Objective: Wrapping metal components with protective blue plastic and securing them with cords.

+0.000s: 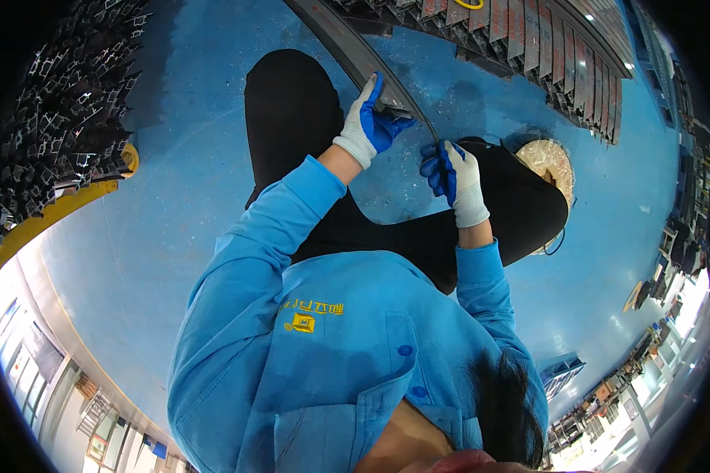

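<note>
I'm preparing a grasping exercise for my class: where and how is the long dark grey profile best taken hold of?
Probably by its side edges just short of the near end, from the left. The profile is long and narrow and slants away up-left, so that end is closest; the left hand is there, with the right hand beyond, on the right.

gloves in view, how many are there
2. One white-and-blue fabric work glove is on the left hand, which holds the long dark-grey metal profile; a matching glove is on the right hand, lower and farther right. The crowded, dark rim may hide others.
</note>
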`<state>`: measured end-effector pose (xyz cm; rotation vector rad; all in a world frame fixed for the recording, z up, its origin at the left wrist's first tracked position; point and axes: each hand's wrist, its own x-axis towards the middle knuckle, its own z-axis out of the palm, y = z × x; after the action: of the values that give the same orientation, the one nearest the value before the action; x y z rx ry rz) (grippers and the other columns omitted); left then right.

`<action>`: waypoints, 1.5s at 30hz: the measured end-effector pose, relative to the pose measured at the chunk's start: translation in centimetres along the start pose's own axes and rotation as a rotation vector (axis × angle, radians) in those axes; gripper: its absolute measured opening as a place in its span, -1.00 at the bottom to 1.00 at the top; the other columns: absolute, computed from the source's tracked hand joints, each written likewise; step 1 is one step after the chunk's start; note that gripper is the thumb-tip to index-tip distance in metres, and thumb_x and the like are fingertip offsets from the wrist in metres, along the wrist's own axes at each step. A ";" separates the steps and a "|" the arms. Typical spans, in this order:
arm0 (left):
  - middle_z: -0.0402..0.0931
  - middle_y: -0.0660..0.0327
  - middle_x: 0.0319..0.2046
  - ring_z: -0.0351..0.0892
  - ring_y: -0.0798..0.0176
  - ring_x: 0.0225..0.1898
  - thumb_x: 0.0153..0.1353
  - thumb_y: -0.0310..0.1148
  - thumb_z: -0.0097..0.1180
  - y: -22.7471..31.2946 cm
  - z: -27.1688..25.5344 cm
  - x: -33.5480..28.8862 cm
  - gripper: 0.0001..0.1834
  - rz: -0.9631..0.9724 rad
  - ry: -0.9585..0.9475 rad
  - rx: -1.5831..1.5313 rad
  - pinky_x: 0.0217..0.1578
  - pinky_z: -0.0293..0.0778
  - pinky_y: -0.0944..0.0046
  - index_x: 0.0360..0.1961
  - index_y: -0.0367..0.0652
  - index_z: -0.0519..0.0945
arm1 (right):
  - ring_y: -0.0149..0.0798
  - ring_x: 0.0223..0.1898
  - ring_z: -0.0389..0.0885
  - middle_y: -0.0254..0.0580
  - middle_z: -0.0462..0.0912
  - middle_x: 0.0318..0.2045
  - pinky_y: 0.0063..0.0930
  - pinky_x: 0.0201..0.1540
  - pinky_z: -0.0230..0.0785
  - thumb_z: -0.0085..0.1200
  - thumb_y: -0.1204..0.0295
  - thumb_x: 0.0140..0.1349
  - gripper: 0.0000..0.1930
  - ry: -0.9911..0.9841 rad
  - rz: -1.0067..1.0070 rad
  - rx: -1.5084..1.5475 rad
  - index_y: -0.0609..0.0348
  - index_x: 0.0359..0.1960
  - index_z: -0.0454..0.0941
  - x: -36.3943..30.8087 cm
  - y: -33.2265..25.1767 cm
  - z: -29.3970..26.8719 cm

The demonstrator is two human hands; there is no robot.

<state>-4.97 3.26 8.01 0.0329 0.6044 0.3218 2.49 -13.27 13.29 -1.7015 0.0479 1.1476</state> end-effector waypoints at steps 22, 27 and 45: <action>0.51 0.17 -0.13 0.54 0.18 -0.16 0.21 -0.12 0.07 0.2 -0.1 -0.1 -0.69 0.032 -0.002 -0.002 -0.01 0.44 0.11 -0.08 0.00 0.46 | -0.45 -0.81 0.34 -0.24 0.53 -0.70 -0.68 -0.74 0.21 -0.11 0.29 0.28 -0.72 0.084 0.034 -0.027 0.29 -0.33 0.52 2.5 -1.3 2.1; 0.52 0.18 -0.15 0.55 0.18 -0.18 0.21 -0.13 0.07 0.2 -1.1 0.7 -0.70 0.032 0.018 0.013 -0.03 0.45 0.12 -0.09 0.01 0.46 | -0.45 -0.75 0.39 -0.22 0.55 -0.65 -0.67 -0.66 0.29 -0.05 0.32 0.25 -0.75 0.069 0.093 -0.054 0.31 -0.28 0.50 2.9 -1.3 1.9; 0.55 0.17 -0.20 0.56 0.18 -0.22 0.20 -0.07 0.06 2.0 1.0 1.5 -0.68 0.080 -0.035 -0.022 -0.17 0.51 0.11 -0.15 -0.03 0.50 | -0.46 -0.67 0.35 -0.25 0.53 -0.66 -0.63 -0.60 0.21 0.03 0.38 0.15 -0.79 0.139 -0.427 -0.370 0.34 -0.37 0.52 2.3 -0.1 0.2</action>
<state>-3.80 5.69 8.24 0.0416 0.5652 0.4044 3.63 -11.98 11.72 -1.9898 -0.4458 0.7468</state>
